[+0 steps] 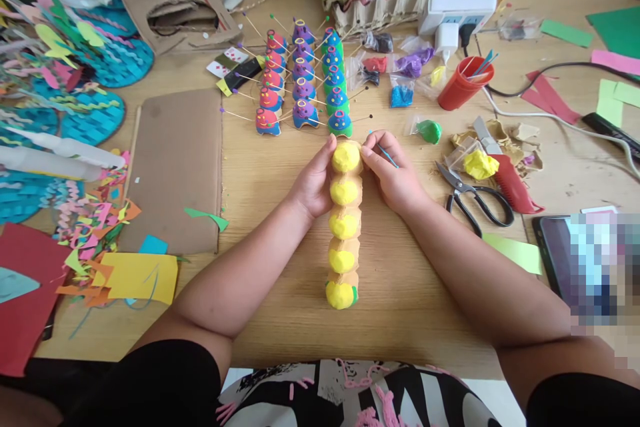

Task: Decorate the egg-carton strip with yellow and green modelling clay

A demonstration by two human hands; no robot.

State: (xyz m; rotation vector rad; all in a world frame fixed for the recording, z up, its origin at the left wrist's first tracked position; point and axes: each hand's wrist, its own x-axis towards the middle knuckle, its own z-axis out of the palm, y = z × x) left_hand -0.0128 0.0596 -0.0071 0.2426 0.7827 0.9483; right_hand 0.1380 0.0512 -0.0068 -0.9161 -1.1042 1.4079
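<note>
A strip of egg carton cups lies lengthwise before me, each bump capped with yellow clay. Green clay shows at the nearest bump's side. My left hand is closed on the strip's far end from the left. At the opposite side of that end, my right hand is closed in a pinch, its fingertips at the carton's edge. A thin blue stick pokes out of the right hand. Just beyond stand three rows of finished-looking carton caterpillars: red, purple and blue-green.
Scissors, a red cutter and bagged yellow clay lie to the right. A red cup of sticks stands behind them, near a power strip. Flat cardboard and paper scraps lie left.
</note>
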